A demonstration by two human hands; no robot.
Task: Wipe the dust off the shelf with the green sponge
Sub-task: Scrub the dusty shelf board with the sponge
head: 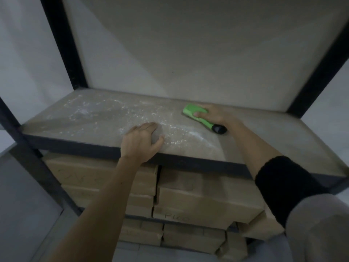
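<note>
Sponge [194,111] under my right hand [213,115], fingers curled over it.
Left hand [140,141] flat on shelf [283,140]; sweeping forward could push dust [132,112] off the edge.

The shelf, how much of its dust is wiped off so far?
The shelf's right part looks dust-free. The right hand presses the green sponge down near the back, while the left hand rests at the front edge. White dust across the left and middle remains.
</note>
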